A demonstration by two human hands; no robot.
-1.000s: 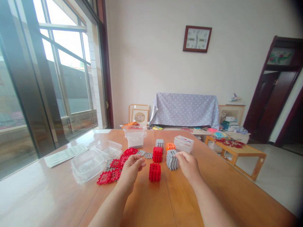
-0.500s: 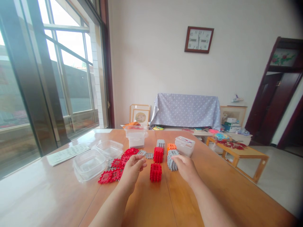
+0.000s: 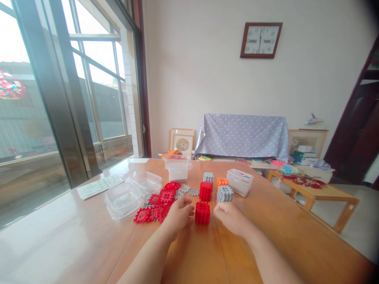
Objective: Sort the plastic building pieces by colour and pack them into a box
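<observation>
On the table, a near red stack of square lattice tiles point(image 3: 203, 213) stands between my two hands. My left hand point(image 3: 178, 215) is just left of it, fingers loosely curved and apart, with nothing visible in them. To the stack's right is my right hand point(image 3: 231, 217), its fingers curled together and no object showing. Directly behind that hand stands a grey tile stack point(image 3: 225, 193), its lower part hidden. A second red stack point(image 3: 205, 191), an orange stack point(image 3: 222, 182) and a farther grey stack point(image 3: 208, 177) stand beyond. Loose red tiles point(image 3: 166, 196) lie heaped beyond my left hand.
Two clear plastic containers point(image 3: 122, 200) sit at the left near a printed sheet point(image 3: 100, 187). Stacked clear boxes point(image 3: 178, 167) stand at the back. Another lidded clear box point(image 3: 240, 182) stands at the right, beyond the grey stack.
My right hand has come off the grey stack and moved nearer, toward the front red stack. My left hand has lowered slightly beside that stack. The camera view has turned left.
</observation>
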